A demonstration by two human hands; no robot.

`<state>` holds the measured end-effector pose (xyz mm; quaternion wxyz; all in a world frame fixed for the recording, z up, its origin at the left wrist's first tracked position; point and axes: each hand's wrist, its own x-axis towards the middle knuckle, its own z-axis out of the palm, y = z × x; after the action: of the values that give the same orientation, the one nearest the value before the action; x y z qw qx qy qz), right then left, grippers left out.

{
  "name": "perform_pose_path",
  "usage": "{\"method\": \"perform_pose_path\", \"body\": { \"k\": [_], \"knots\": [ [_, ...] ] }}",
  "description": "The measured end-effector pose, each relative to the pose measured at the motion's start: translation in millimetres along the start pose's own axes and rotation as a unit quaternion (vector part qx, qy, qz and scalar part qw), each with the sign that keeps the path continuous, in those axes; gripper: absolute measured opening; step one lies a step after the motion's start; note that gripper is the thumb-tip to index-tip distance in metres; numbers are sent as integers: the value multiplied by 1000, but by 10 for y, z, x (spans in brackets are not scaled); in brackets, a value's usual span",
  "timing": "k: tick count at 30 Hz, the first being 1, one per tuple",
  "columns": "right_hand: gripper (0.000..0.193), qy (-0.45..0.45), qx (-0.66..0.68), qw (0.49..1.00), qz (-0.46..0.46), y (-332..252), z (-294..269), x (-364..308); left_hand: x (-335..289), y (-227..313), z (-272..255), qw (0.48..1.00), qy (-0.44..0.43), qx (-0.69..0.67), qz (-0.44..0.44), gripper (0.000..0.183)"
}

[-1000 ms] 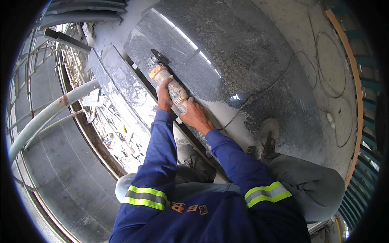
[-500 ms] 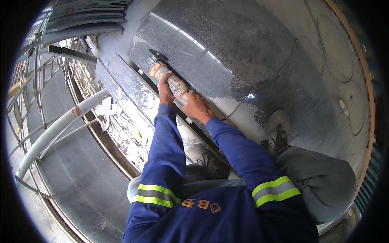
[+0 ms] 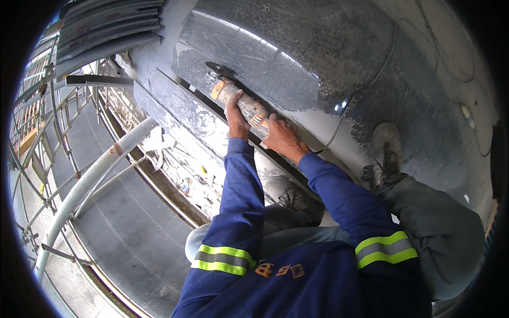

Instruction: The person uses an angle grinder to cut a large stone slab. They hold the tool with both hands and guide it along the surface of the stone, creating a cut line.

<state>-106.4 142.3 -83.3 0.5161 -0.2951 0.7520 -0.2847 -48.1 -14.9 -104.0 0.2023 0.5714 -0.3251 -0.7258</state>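
Both my hands are closed round a dusty orange-and-grey angle grinder (image 3: 249, 109). My left hand (image 3: 237, 115) wraps its body just behind the orange head. My right hand (image 3: 284, 139) grips the rear end, where a cord (image 3: 336, 131) leads off to the right. At the far end sits the black disc (image 3: 219, 69), low over the dark stone slab (image 3: 260, 79); whether it touches the slab I cannot tell. A dark metal bar (image 3: 209, 103) runs along the near side of the grinder, beside the slab's edge.
Tubular scaffolding and a thick pipe (image 3: 101, 180) stand at the left. Below the bar lies a bright strip of rubble (image 3: 193, 172). Stacked dark metal lengths (image 3: 108, 34) fill the top left. My shoe (image 3: 387, 151) rests at the slab's right, near the loose cord.
The whole view has shifted, so grinder, hands and slab all appear further right. Both hands keep their hold on the grinder, and its place along the slab edge looks much the same.
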Motion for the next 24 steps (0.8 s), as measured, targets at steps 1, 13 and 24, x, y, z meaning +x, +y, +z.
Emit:
{"method": "perform_pose_path", "body": {
  "k": [1, 13, 24],
  "knots": [
    [61, 2, -3, 1000, 0, -12, -4, 9, 8, 17, 4, 1000, 0, 0, -3, 39],
    [66, 5, 13, 999, -31, -196, 40, 358, 419, 271, -136, 1000, -16, 8, 3, 37],
    [64, 10, 12, 1000, 0, -82, 50, 35, 139, 64, -72, 1000, -28, -14, 1, 37]
  ]
}}
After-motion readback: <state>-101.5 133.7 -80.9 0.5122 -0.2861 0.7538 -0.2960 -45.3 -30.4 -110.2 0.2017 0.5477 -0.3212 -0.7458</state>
